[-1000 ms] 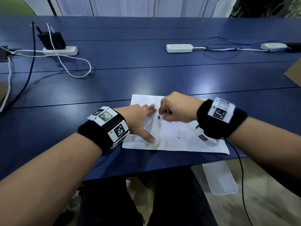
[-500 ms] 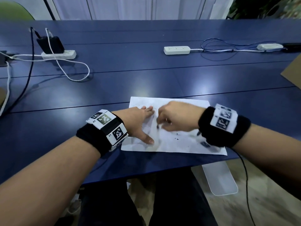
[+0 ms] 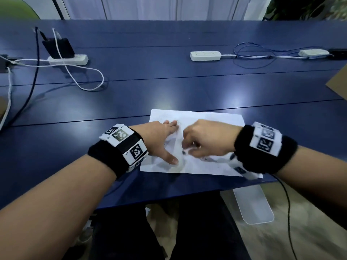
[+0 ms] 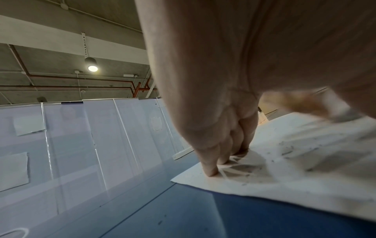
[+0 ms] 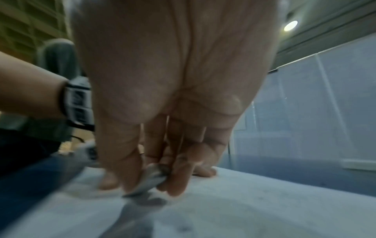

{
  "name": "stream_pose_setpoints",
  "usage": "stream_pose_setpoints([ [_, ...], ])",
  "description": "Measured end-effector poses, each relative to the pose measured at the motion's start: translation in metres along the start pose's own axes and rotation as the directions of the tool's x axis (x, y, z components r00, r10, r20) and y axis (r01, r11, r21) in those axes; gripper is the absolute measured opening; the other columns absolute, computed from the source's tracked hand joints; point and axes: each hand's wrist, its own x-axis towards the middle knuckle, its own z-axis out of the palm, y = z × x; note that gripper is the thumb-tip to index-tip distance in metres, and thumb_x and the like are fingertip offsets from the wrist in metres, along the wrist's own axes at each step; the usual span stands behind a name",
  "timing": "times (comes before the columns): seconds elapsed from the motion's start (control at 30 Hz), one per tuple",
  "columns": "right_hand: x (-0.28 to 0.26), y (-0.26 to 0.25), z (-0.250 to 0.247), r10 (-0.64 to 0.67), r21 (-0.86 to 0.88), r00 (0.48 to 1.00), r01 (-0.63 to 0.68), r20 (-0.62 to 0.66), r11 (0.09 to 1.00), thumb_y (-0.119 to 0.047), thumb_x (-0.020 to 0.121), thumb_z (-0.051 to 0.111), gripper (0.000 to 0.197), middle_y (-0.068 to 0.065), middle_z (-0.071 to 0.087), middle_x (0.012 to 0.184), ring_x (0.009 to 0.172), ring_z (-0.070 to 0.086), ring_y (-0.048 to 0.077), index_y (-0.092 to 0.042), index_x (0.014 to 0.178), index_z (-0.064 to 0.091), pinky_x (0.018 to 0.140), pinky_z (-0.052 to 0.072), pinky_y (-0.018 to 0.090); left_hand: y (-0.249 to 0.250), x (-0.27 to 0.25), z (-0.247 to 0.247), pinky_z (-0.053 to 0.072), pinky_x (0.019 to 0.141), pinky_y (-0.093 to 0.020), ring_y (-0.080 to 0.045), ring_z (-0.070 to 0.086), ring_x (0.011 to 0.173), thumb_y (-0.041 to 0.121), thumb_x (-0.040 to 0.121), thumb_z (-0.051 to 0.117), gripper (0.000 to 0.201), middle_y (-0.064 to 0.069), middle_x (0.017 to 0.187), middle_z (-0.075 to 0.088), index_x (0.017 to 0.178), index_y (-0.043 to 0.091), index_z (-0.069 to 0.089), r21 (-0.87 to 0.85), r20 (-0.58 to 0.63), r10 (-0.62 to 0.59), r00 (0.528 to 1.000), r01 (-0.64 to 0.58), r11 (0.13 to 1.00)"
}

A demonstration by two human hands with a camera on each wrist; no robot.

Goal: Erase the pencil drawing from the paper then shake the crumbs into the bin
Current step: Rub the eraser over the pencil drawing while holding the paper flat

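A white sheet of paper (image 3: 210,119) lies on the blue table near its front edge, flecked with dark eraser crumbs (image 3: 205,158). My left hand (image 3: 161,139) lies flat on the sheet's left part, fingers straight and thumb spread, pressing it down; in the left wrist view its fingertips (image 4: 211,172) push into the paper (image 4: 295,185). My right hand (image 3: 204,141) is blurred over the middle of the sheet. In the right wrist view its fingers pinch a small grey-white eraser (image 5: 149,180) whose tip touches the paper (image 5: 244,209).
A translucent white bin (image 3: 253,205) stands on the floor below the table's front edge, right of my legs. Power strips (image 3: 205,55) and loose cables (image 3: 82,72) lie at the back of the table. A cardboard corner (image 3: 338,83) juts in at the right.
My right hand has shifted slightly back and forth over the paper and is now motion-blurred. The left hand has stayed pressed on the sheet.
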Motion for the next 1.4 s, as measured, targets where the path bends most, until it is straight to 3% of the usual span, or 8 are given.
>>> stream_pose_setpoints([
  [0.1,-0.01,-0.014,0.005,-0.072,0.016,0.994,0.071,0.083,0.997,-0.032,0.08,0.058,0.022,0.0,0.066,0.084,0.074,0.056,0.017,-0.019,0.09,0.073,0.072,0.049,0.034,0.0,0.0,0.001,0.017,0.12,-0.031,-0.013,0.008,0.149,0.069,0.065,0.072,0.123,0.005,0.162,0.0,0.155,0.018,0.006,-0.001,-0.006,0.009,1.0,-0.009,1.0],
  [0.23,0.022,0.018,-0.008,0.193,-0.021,0.977,-0.196,-0.085,0.98,-0.025,0.08,0.054,0.016,0.007,0.063,0.075,0.079,0.06,0.031,-0.013,0.073,0.063,0.07,0.052,0.044,0.0,-0.001,0.0,0.02,0.119,-0.032,-0.01,0.011,0.148,0.069,0.065,0.073,0.122,0.01,0.162,0.0,0.156,0.021,0.006,-0.016,-0.008,-0.007,1.0,0.007,1.0],
  [0.33,0.03,0.038,-0.013,0.287,0.049,0.952,-0.283,-0.108,0.958,-0.025,0.084,0.06,0.016,0.004,0.07,0.082,0.083,0.063,0.027,-0.015,0.088,0.072,0.074,0.055,0.042,0.001,-0.002,-0.002,0.019,0.12,-0.032,-0.007,0.008,0.148,0.07,0.065,0.072,0.122,0.012,0.161,-0.001,0.155,0.023,0.006,-0.014,0.004,-0.01,1.0,0.011,1.0],
  [0.57,-0.006,-0.009,0.004,-0.072,0.067,0.997,0.069,0.04,0.995,-0.026,0.081,0.063,0.017,-0.003,0.066,0.086,0.071,0.049,0.012,-0.019,0.093,0.074,0.072,0.045,0.026,0.0,0.0,0.001,0.018,0.12,-0.033,-0.012,0.007,0.149,0.07,0.066,0.071,0.122,0.008,0.162,-0.002,0.156,0.02,0.005,0.002,0.009,-0.003,1.0,0.003,1.0],
  [0.77,0.03,0.041,-0.011,0.283,0.027,0.95,-0.281,-0.13,0.959,-0.025,0.086,0.058,0.018,0.005,0.071,0.086,0.084,0.064,0.026,-0.017,0.091,0.073,0.066,0.049,0.032,0.0,-0.002,-0.002,0.02,0.12,-0.034,-0.008,0.006,0.149,0.07,0.066,0.071,0.121,0.012,0.161,-0.003,0.155,0.022,0.005,-0.013,0.018,-0.003,1.0,0.003,1.0],
  [1.0,-0.008,-0.006,0.005,-0.084,0.088,0.996,0.081,0.029,0.993,-0.029,0.081,0.065,0.02,-0.005,0.067,0.088,0.069,0.049,0.008,-0.019,0.095,0.075,0.073,0.045,0.024,-0.002,0.0,0.001,0.017,0.12,-0.035,-0.011,0.005,0.149,0.071,0.065,0.07,0.124,0.009,0.162,-0.004,0.155,0.02,0.002,-0.004,0.023,0.004,1.0,-0.004,1.0],
  [1.2,0.029,0.035,-0.013,0.273,0.056,0.957,-0.269,-0.098,0.962,-0.029,0.084,0.058,0.02,0.002,0.07,0.081,0.081,0.063,0.026,-0.017,0.088,0.073,0.072,0.055,0.04,0.0,-0.003,-0.001,0.018,0.12,-0.032,-0.008,0.006,0.149,0.071,0.066,0.07,0.122,0.011,0.161,-0.002,0.156,0.02,0.005,-0.011,0.007,0.008,1.0,-0.008,1.0],
  [1.4,-0.007,-0.009,0.003,-0.046,0.048,0.998,0.044,0.031,0.998,-0.03,0.079,0.059,0.021,-0.001,0.065,0.081,0.069,0.054,0.016,-0.017,0.087,0.072,0.069,0.049,0.032,0.0,-0.001,0.0,0.016,0.121,-0.033,-0.011,0.006,0.149,0.07,0.066,0.071,0.122,0.009,0.162,-0.003,0.155,0.02,0.004,-0.008,0.015,0.002,1.0,-0.002,1.0],
])
